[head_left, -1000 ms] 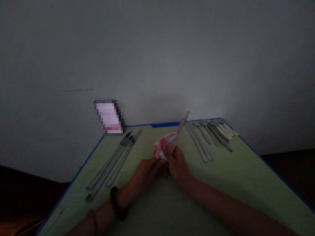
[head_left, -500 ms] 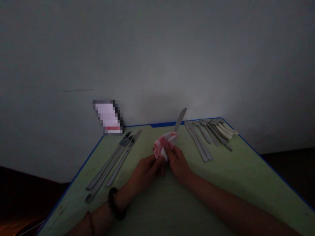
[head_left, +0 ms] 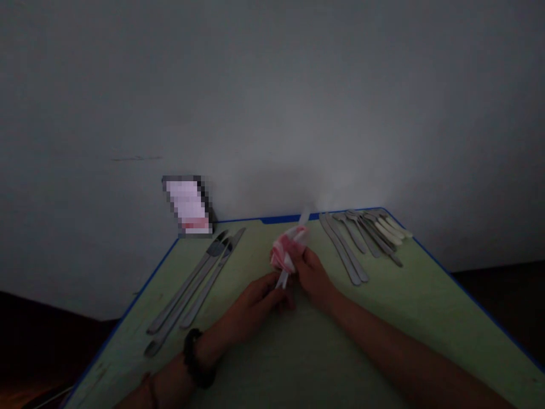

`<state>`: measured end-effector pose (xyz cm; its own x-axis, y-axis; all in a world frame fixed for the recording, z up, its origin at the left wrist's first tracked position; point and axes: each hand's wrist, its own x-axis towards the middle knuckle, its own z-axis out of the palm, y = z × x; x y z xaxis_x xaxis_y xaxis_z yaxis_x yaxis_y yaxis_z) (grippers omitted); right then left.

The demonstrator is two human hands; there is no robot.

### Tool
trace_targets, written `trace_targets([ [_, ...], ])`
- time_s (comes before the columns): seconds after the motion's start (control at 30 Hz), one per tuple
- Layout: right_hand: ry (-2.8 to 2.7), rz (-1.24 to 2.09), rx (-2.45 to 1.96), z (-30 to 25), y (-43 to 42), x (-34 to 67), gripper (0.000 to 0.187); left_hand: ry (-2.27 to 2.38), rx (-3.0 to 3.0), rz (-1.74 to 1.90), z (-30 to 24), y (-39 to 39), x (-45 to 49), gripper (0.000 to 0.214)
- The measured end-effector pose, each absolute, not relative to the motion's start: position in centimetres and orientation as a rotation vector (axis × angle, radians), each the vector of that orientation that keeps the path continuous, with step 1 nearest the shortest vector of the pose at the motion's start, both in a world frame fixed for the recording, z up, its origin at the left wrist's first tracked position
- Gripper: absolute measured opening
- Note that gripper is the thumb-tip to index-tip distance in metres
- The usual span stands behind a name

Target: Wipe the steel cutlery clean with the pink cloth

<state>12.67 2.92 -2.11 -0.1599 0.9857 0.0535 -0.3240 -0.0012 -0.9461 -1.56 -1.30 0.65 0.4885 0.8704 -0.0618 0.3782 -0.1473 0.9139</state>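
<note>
My left hand (head_left: 268, 295) is closed around the handle of a table knife (head_left: 281, 279), just below a pink and white cloth (head_left: 283, 251). The cloth is bunched around the middle of the knife, with my right hand (head_left: 310, 271) shut on it. Above the cloth the blade's end pokes out, smeared by motion and tilted up to the right. Left of my hands lies a group of long cutlery (head_left: 204, 292), knives and spoons among it. To the right, two knives (head_left: 347, 250) lie side by side.
Beyond those knives lie several spoons and forks (head_left: 361, 233), some with white handles (head_left: 389, 229). A phone-like device (head_left: 189, 204), blurred out, leans on the wall (head_left: 272, 113) at the back left. The pale green table (head_left: 323, 352) has a blue edge.
The cloth has slid along the knife towards its blade end, so less blade shows above and some handle shows below. My left hand has moved slightly down, away from the cloth.
</note>
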Motion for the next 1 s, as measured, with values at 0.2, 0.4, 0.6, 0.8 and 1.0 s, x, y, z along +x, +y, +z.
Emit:
trace_targets([
  [0.2,-0.905,1.509,-0.732,-1.7,3.3,12.5,0.037,1.245,1.720,0.696,0.0,-0.9,-1.2,0.038],
  [0.4,-0.582,1.677,-0.610,-1.3,4.1,12.7,0.039,1.279,1.937,0.506,0.1,-1.4,-1.1,0.037],
  [0.6,-0.791,1.715,-0.667,-1.8,3.4,13.0,0.032,1.215,1.879,0.546,0.1,-1.5,-1.2,0.035],
  [0.8,-0.866,1.867,-0.578,-1.7,3.4,13.2,0.032,1.214,1.763,0.614,0.0,-1.3,-1.1,0.034],
  [1.0,-0.756,1.953,-0.554,-1.1,3.6,13.1,0.029,1.226,1.722,0.617,0.5,-1.3,-1.0,0.037],
])
